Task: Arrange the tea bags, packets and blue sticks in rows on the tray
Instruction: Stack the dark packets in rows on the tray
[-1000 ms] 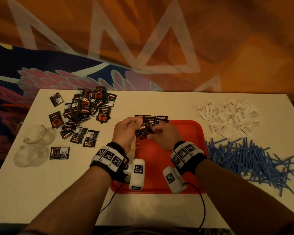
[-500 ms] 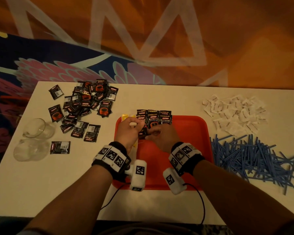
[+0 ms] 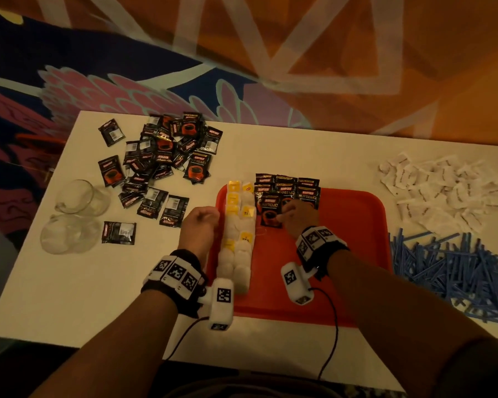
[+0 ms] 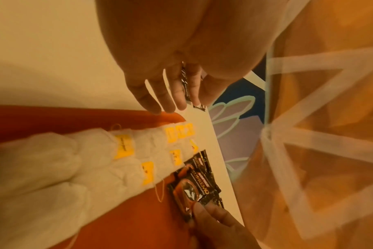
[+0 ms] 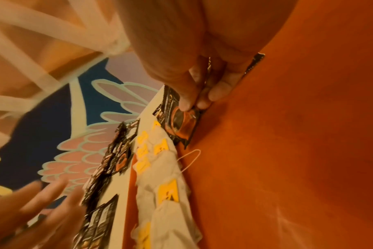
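Observation:
A red tray [image 3: 342,254] holds two columns of tea bags [image 3: 239,239] with yellow tags along its left side. Black coffee packets [image 3: 288,188] lie in rows at its far edge. My right hand [image 3: 295,215] pinches one coffee packet [image 3: 270,214] lying flat on the tray just in front of those rows; the right wrist view shows thumb and fingers [image 5: 194,99] on this packet [image 5: 179,124]. My left hand [image 3: 200,222] hovers curled over the tray's left rim, and in the left wrist view a black packet [image 4: 185,84] is held between its fingers [image 4: 170,97].
A loose pile of black packets [image 3: 161,159] lies at the table's far left, with two glass cups [image 3: 78,196] nearer the left edge. White sachets [image 3: 440,191] are heaped at far right, and blue sticks [image 3: 457,268] are piled right of the tray.
The hands have parted. The left hand moved left to the tray's rim, uncovering the tea bags. The right hand brought one packet down onto the tray in front of the rows.

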A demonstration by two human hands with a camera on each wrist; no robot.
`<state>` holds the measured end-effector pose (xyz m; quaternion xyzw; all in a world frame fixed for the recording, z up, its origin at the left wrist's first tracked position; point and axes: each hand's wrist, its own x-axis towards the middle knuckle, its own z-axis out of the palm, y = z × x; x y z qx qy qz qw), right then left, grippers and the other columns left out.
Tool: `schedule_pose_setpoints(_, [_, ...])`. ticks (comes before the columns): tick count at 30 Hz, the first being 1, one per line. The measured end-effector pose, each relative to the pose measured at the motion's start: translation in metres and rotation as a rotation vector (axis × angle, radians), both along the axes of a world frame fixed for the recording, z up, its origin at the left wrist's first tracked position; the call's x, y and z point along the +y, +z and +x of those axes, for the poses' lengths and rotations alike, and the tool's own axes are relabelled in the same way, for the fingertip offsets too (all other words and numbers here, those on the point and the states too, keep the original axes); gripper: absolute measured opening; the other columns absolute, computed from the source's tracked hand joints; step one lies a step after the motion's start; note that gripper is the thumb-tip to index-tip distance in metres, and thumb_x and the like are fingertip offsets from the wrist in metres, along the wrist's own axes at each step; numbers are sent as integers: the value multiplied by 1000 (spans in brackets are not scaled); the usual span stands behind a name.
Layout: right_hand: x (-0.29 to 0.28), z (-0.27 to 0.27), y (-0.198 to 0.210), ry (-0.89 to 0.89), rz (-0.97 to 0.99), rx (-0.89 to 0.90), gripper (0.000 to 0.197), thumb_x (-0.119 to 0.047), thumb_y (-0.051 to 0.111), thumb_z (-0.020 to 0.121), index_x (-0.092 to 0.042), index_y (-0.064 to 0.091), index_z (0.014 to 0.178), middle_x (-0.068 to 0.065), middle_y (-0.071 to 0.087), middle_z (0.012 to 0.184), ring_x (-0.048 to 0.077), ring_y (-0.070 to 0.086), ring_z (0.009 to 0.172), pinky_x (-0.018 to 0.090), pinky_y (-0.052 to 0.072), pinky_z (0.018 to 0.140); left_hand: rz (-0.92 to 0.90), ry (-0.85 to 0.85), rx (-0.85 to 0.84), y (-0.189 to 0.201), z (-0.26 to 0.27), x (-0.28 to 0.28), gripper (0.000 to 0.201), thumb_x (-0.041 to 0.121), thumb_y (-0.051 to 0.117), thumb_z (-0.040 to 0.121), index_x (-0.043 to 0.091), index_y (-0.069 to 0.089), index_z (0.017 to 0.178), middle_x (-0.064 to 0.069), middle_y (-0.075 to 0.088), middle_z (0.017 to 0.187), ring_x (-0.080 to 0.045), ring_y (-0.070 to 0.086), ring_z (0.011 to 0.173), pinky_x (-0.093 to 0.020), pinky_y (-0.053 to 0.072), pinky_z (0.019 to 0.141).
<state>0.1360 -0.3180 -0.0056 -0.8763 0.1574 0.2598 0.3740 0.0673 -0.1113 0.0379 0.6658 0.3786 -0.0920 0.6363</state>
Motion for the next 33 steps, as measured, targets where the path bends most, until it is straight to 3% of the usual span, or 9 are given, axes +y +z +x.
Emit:
schedule_pose_setpoints(5, [8,13,-5,3,-2,38,14,-17,71,87,-15,60,95,-3,58,89,10,54,83,14,32,51,-15,59,37,-14,-10,20,11,12,55,98,18,63,92,0,64,99,-20,59,94,-40,52,86])
schedule_pose_setpoints(9, [12,15,-7,-105,-1,0,18,-15,75,83,-14,63,96,-1,60,96,8,53,76,16,36,52,-24,77,43,-20,-13,28,10,12,54,99,16,63,95,-2,63,103,-21,59,96,-35,51,79])
schedule_pose_setpoints(12, [13,16,-7,-103,-16,6,22,-16,75,82,-13,63,101,-3,58,96,0,46,68,13,32,48,-25,82,50,-22,-14,31,12,11,53,99,17,62,94,-1,62,102,-20,58,95,-36,52,81])
schedule_pose_setpoints(16, [11,16,-6,-115,-24,17,24,-16,76,82,-14,63,102,-2,58,100,-1,44,66,12,31,47,9,76,43,-27,-14,31,12,11,56,97,18,63,90,-1,63,105,-20,58,97,-37,52,80])
schedule_pose_setpoints(18, [9,15,-5,-135,-9,9,23,-15,76,82,-14,64,101,-1,60,102,1,48,69,12,32,49,71,64,37,-32,-14,35,11,12,60,95,21,64,89,-1,64,111,-19,59,98,-40,54,84])
schedule_pose_setpoints(21, [6,12,3,-147,-10,-15,23,-16,76,82,-11,64,102,-3,61,99,6,52,77,11,32,48,348,-89,41,-37,-15,47,6,22,67,87,25,64,91,-5,61,121,-26,58,111,-51,50,98])
schedule_pose_setpoints(24, [1,7,9,-120,-34,-24,22,-20,76,83,-14,61,97,-8,55,86,4,50,70,13,35,49,605,-289,132,-37,-11,62,35,35,68,87,22,61,119,-13,43,143,-36,43,130,-51,38,111])
schedule_pose_setpoints(27, [-6,-1,12,-66,-40,-31,20,-23,75,82,-22,57,90,-5,60,95,10,58,82,15,39,55,803,-437,208,-32,0,83,65,42,68,89,23,42,145,-12,16,160,-39,17,145,-55,29,115])
schedule_pose_setpoints(33, [-16,-33,21,121,2,-42,18,-17,67,89,-24,53,99,-10,57,96,8,57,89,16,42,63,990,-731,319,-38,56,146,100,59,72,79,37,13,156,-7,-9,165,-41,-5,150,-64,24,115])
